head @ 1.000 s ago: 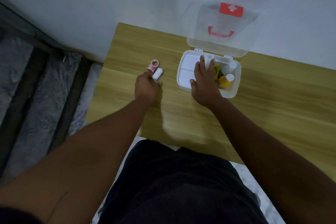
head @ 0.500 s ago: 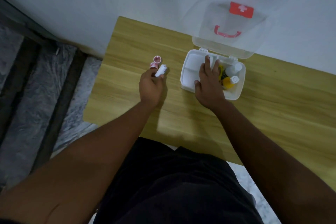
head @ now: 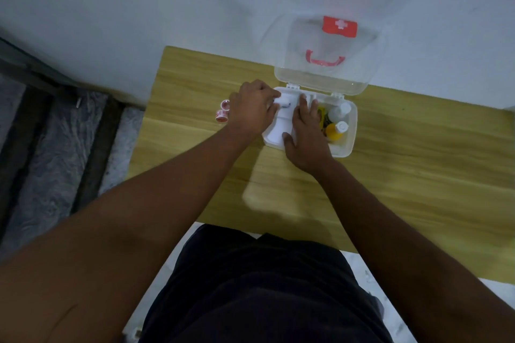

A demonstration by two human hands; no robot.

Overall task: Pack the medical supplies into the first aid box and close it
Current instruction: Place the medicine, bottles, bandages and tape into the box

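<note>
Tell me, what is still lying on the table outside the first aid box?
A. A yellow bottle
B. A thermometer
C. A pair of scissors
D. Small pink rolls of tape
D: the small pink rolls of tape lie on the wooden table just left of the left hand, outside the first aid box; the yellow bottle is already in the box.

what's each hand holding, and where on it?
Left hand pinches a small white roll by its left end, over the box. Right hand holds nothing.

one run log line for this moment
left hand: holds white roll over box | right hand: resting in box | lid: open | pink tape rolls: on table
</note>
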